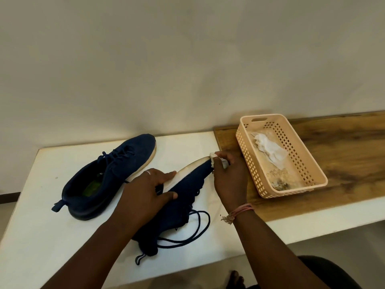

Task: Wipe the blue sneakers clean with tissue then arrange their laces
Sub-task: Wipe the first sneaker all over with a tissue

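Two dark blue sneakers lie on the white table [41, 226]. One sneaker [104, 176] stands upright at the left, laces tied loosely, toe pointing to the wall. The other sneaker [187, 184] is tipped on its side, pale sole facing left. My left hand [145, 190] grips its middle across the sole. My right hand [229, 174] presses a crumpled white tissue [214, 158] against its toe. That shoe's loose laces [200, 226] trail on the table near me.
A peach plastic basket [312, 180] sits on the wooden surface [343, 147] to the right, holding a used tissue [268, 149] and some dirt. A plain wall runs behind the table. The table's front edge is close to me.
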